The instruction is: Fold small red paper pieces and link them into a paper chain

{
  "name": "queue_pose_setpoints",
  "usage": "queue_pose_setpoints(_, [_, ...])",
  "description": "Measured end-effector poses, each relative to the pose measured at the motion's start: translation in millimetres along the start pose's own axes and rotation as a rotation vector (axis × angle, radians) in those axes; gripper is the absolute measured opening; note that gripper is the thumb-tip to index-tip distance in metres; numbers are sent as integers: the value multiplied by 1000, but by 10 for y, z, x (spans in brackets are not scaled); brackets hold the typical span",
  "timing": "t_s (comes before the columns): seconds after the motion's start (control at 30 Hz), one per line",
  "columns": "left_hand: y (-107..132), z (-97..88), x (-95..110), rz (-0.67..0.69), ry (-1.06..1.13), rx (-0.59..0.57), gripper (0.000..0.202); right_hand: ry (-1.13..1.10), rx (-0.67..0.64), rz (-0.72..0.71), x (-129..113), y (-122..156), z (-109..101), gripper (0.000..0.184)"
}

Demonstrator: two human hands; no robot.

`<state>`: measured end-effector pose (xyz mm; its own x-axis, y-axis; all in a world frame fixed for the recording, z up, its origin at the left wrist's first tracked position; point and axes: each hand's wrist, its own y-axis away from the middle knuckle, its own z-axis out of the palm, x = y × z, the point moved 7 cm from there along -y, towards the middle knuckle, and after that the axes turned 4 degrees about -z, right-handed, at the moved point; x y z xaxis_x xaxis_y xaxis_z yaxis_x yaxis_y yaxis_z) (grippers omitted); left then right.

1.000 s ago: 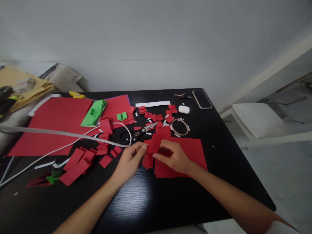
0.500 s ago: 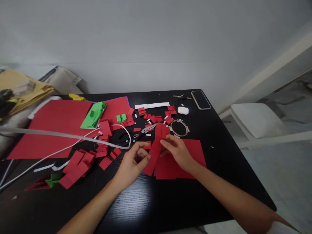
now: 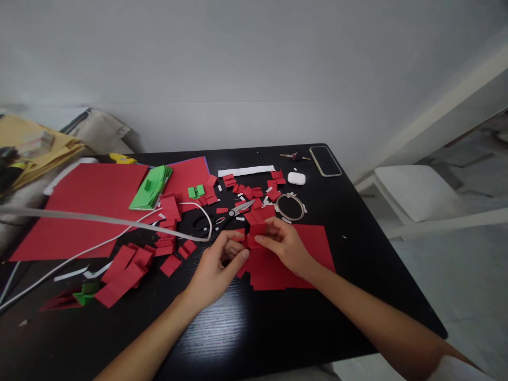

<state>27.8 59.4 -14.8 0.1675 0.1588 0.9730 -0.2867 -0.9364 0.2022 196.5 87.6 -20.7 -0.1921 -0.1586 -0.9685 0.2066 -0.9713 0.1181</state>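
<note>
Being held over the red sheet at the middle of the desk: one folded red paper piece, clamped by fingers of left hand and right hand. Judged light, limp, easily creased; best pinched at folded edges.

The red paper piece is small, matte and uniform in colour. It is folded over on itself into a short, thick block. It is pinched between the left hand and the right hand. It sits just above the left edge of the red sheet. The fingers hide its lower part.
</note>
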Motion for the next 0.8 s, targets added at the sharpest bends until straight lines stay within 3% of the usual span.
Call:
queue_pose_setpoints(0.23, [-1, -8, -22, 24, 16, 36, 23, 5, -69, 0, 16, 12, 79, 30])
queue_pose_setpoints(0.67, [15, -66, 135, 103, 70, 149, 10, 146, 19, -6, -63, 53, 5, 31])
queue_pose_setpoints(0.8, [57, -118, 271, 171, 12, 184, 3, 152, 8, -124, -181, 107, 27, 30])
